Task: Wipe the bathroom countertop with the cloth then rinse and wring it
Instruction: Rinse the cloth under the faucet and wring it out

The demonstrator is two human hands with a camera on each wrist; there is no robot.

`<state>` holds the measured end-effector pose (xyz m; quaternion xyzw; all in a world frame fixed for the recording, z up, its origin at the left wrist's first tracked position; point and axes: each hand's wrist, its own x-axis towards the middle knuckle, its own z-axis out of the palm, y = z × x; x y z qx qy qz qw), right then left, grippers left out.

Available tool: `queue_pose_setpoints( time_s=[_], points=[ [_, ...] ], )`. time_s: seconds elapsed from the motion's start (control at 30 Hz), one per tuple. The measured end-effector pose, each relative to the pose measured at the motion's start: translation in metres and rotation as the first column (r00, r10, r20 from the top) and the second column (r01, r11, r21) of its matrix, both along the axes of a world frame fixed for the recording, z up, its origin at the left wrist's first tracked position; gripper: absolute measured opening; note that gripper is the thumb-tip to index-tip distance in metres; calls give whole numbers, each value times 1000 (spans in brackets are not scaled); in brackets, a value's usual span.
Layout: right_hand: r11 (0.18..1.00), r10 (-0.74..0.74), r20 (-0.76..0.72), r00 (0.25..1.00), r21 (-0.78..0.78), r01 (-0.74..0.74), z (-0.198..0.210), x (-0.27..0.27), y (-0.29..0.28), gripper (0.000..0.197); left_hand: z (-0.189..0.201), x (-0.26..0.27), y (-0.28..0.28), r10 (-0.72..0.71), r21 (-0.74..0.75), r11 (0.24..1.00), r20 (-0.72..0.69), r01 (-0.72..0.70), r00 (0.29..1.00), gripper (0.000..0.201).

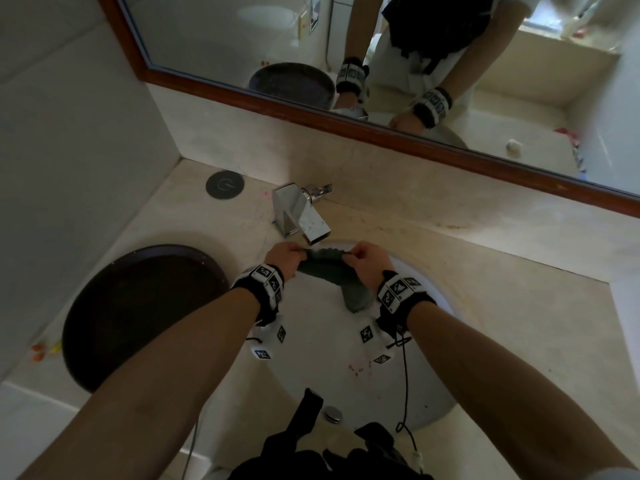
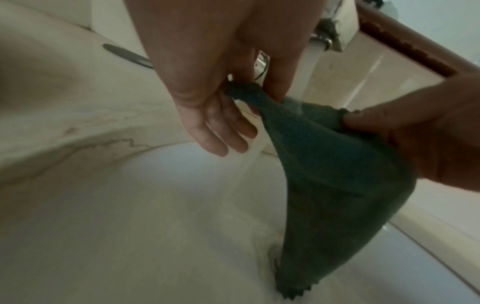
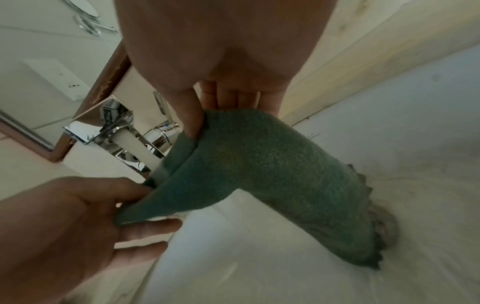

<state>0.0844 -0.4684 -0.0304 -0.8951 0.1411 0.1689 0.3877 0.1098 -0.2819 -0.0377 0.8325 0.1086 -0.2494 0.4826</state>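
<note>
1. Person stands at the basin (image 1: 437,308), both forearms reaching in over the bowl; marker-patterned bands sit on both wrists.
2. Cloth (image 1: 327,271): dark green, terry texture, zigzag edge. It hangs over the basin directly under the faucet (image 1: 300,213), stretched between the 2 hands along its top edge, the lower part drooping toward the bowl floor.
3. Left hand (image 1: 284,257): thumb and forefinger pinch 1 top corner of the cloth. In the left wrist view the other 3 fingers (image 2: 223,131) hang loose and nearly straight below the pinch, holding nothing.
4. Right hand (image 1: 367,260): thumb (image 3: 188,115) presses the opposite top edge of the cloth against the fingers behind it. Fingertips are hidden by the fabric, so how far they curl I cannot tell.
5. Water stream (image 2: 310,67) runs from the faucet spout and lands on the cloth's top edge between the 2 hands; a thinner run continues down past the left hand's fingers into the bowl.
6. Cloth's bottom tip touches, or nearly touches, the wet basin floor; the wrist views are too blurred there to say which.
7. Countertop (image 1: 512,268): pale marble look, surrounding the basin. A dark round tray (image 1: 138,313) lies on it to the left, and a small round black disc (image 1: 225,185) sits near the back corner.
8. Wood-framed mirror (image 1: 398,131) above the backsplash reflects the arms and wristbands.
</note>
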Motion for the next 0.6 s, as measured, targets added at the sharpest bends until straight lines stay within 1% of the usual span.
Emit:
queue_pose_setpoints(
  time_s=[0.13,0.23,0.33,0.37,0.43,0.5,0.6],
  points=[
    [983,95,-30,995,-157,-99,5,-2,-10,14,2,4,-10,102,-112,988,-28,-105,994,13],
    [951,161,-72,984,-255,-174,9,2,-14,10,2,4,-13,135,-144,980,-38,-140,990,15],
    [917,211,-156,965,-311,-251,13,9,-13,19,0,1,-11,161,-174,971,-27,-164,987,12],
    [916,212,-172,962,-307,-257,14,12,-11,23,0,1,-8,177,-182,967,-21,-178,984,10],
    [932,195,-194,961,-270,-243,12,18,-7,25,1,1,-1,207,-184,961,-5,-204,978,13],
    [965,133,-208,969,-195,-175,9,23,-2,27,2,0,10,238,-169,958,16,-232,971,19],
    [994,75,-207,975,-59,-89,3,27,9,27,8,1,29,256,-138,960,66,-245,965,17]
  ],
)
